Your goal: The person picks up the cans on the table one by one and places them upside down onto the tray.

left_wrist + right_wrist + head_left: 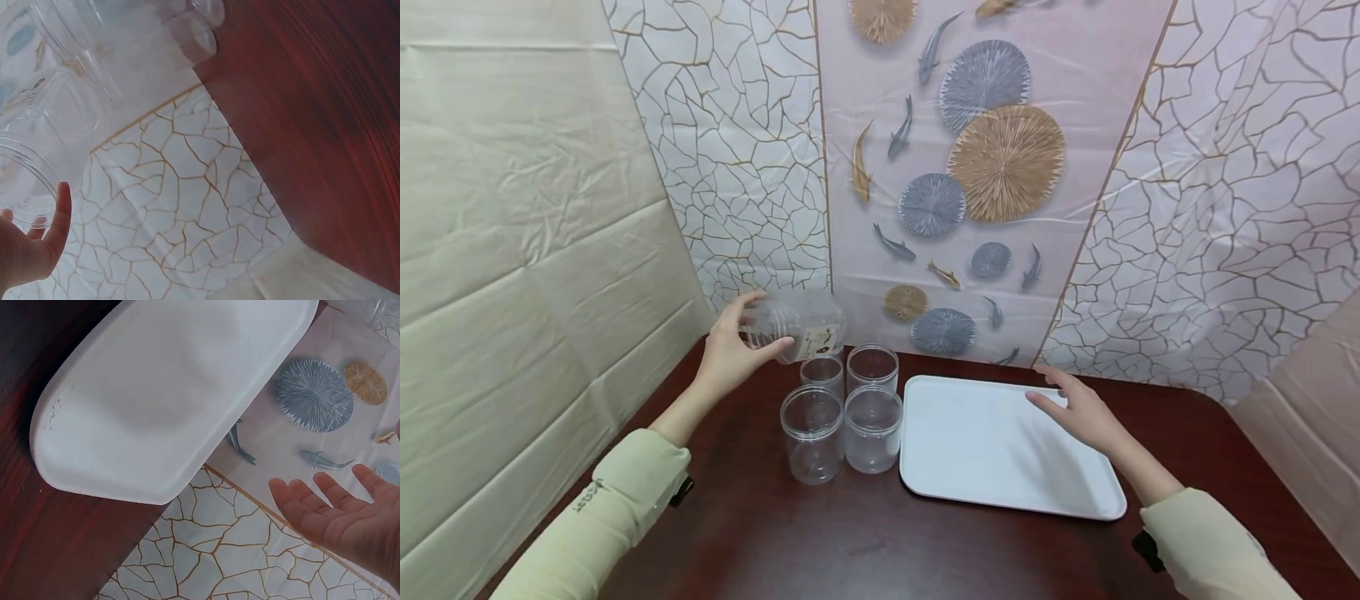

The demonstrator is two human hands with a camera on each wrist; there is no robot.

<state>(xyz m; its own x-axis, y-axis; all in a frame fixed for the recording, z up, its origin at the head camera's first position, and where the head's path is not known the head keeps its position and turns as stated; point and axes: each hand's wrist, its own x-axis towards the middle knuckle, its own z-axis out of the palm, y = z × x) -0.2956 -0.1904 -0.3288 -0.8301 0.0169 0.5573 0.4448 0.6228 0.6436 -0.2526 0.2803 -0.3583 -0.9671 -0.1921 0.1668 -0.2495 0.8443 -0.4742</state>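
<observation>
My left hand (730, 354) grips a clear plastic jar (801, 325) near its threaded mouth. The jar lies on its side in the air, with a printed label facing out and its base toward the right. Below it stand several clear, lidless jars in a cluster, among them a front left jar (814, 442) and a front right jar (873, 433). In the left wrist view, fingers curve about the rim of the held jar (44, 137). My right hand (1078, 408) hovers over the white tray (977, 442), fingers extended and holding nothing; the right wrist view shows its palm.
The dark red wooden table (850, 542) runs up to a patterned backdrop (1000, 275) behind the jars. Pale cloth (535, 250) hangs along the left side. The tray sits immediately right of the jar cluster.
</observation>
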